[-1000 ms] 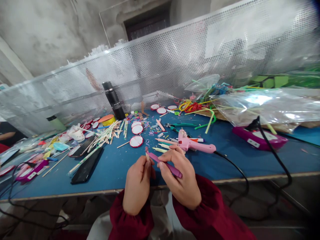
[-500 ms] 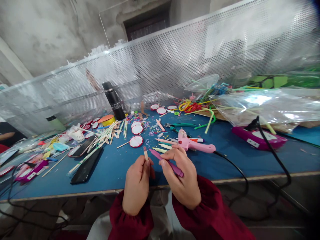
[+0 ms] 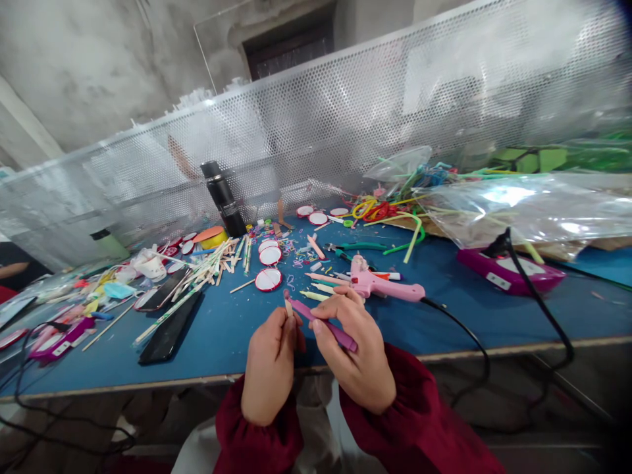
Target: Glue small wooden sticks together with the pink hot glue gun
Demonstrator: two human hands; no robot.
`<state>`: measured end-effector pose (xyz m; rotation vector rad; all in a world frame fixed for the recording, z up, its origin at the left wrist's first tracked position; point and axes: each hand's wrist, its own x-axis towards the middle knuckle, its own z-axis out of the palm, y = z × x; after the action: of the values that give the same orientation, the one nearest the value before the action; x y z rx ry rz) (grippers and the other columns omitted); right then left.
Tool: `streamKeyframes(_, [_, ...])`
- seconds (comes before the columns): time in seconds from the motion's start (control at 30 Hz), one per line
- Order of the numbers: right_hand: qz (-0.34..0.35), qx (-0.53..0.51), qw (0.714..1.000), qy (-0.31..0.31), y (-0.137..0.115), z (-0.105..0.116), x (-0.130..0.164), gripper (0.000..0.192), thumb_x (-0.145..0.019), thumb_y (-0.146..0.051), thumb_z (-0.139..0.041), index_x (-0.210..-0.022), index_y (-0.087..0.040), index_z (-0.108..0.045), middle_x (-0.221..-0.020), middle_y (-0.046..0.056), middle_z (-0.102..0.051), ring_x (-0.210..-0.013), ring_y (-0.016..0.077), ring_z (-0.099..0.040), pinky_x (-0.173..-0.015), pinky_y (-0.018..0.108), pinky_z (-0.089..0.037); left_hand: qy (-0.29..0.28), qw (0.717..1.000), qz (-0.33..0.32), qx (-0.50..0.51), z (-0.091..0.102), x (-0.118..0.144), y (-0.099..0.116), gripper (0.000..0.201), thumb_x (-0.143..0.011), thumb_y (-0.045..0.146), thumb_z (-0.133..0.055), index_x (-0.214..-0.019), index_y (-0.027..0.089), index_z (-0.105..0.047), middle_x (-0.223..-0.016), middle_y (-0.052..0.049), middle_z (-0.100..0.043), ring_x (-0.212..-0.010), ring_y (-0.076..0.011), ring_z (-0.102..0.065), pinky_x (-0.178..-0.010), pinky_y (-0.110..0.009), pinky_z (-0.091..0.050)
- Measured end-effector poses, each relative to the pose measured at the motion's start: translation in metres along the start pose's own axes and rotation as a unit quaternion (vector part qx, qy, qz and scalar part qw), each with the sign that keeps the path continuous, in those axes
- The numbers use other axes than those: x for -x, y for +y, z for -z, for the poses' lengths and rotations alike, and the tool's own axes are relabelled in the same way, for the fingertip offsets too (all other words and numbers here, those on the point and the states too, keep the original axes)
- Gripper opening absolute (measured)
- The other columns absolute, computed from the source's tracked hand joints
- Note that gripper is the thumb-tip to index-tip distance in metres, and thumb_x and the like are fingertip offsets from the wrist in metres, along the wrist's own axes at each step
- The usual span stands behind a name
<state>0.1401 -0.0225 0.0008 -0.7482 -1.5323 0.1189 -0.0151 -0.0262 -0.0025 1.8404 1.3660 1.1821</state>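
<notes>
Near the table's front edge, my left hand [image 3: 269,365] is closed on a small wooden stick [image 3: 289,307] held upright, its top end coloured purplish. My right hand [image 3: 356,349] grips a purple marker pen [image 3: 340,334], whose tip meets the top of the stick. Just beyond my right hand lies a pink glue gun [image 3: 390,288] with a black cord. Several pale markers [image 3: 316,296] lie beside it. A round white disc with a red rim [image 3: 268,279] rests behind my left hand.
Teal-handled pliers [image 3: 363,246] lie farther back. A black bottle [image 3: 224,201] stands by the perforated metal screen [image 3: 306,125]. Left are bundled sticks and straws [image 3: 217,260] and a black phone [image 3: 172,329]. A purple power strip [image 3: 508,271] with cables sits right, before clear plastic bags [image 3: 533,204].
My right hand has moved slightly left, bringing the marker's tip from beside the stick onto its top end. My left hand has stayed nearly still.
</notes>
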Motion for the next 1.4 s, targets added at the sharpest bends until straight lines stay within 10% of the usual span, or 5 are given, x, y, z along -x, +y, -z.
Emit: streamKeyframes(1.4, [-0.008, -0.019, 1.000, 0.014, 0.0006, 0.0000, 0.0015, 0.014, -0.093, -0.011, -0.059, -0.094, -0.025, -0.062, -0.082, -0.003, -0.068, -0.079, 0.0160, -0.064, -0.103, 0.042, -0.042, -0.019, 0.999, -0.006, -0.030, 0.0004, 0.0004, 0.0003, 0.039, -0.109, 0.045, -0.036, -0.082, 0.022, -0.051, -0.071, 0.002, -0.055, -0.065, -0.0150, -0.049, -0.064, -0.028, -0.034])
